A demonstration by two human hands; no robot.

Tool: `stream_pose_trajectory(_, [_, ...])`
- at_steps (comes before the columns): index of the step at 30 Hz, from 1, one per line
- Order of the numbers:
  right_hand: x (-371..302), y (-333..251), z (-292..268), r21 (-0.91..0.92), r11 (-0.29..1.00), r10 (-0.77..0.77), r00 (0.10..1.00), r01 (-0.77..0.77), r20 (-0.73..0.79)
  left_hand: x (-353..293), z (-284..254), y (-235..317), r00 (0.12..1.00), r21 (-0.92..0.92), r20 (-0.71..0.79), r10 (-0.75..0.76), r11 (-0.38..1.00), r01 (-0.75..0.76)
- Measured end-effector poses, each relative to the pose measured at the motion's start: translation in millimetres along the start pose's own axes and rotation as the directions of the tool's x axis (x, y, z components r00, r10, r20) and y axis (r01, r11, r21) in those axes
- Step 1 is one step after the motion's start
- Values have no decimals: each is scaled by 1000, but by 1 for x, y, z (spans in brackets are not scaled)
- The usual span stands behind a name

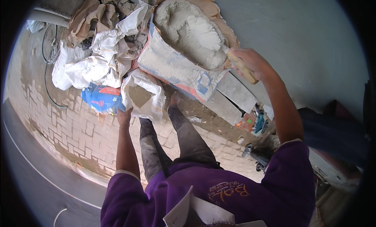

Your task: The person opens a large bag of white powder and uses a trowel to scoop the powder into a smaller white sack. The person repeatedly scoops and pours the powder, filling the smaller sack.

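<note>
Right side first: the right hand point(254, 64) is wrapped firmly around the wooden handle of a trowel point(247, 73), and the business end sits in the pale powder point(172, 25), so coated that the blade's outline is hard to make out. That powder fills a big open paper bag point(168, 58), its top torn wide, its brown edge curling along the far side, its white, blue and red wall facing the person.

Over to the left hand point(124, 115), and it grasps the near edge of a smaller white sack point(158, 95), fingers partly hidden in the fold. The mouth is open, with grey-brown powder point(139, 95) inside, and the sack is just ahead of the person's 2 legs, beside the big bag. Touching it on the left, here's a blue bag point(102, 98) with a red patch!

Beyond that, a heap of crumpled white sacks point(98, 64) and brown paper point(84, 21), a thin dark hose point(46, 64) curving past on the left, and brick paving point(82, 135) underneath.
</note>
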State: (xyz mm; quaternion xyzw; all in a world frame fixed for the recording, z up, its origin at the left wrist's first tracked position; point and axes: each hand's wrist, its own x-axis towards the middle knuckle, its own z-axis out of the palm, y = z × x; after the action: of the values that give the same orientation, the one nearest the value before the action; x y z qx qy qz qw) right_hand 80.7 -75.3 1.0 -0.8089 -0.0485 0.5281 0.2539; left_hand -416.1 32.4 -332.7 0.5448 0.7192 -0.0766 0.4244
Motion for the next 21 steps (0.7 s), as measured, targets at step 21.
stream_pose_trajectory(21, [-86,7,78,-246,969,16,990,20,144,16,36,-1,987,-410,163,-15,908,82])
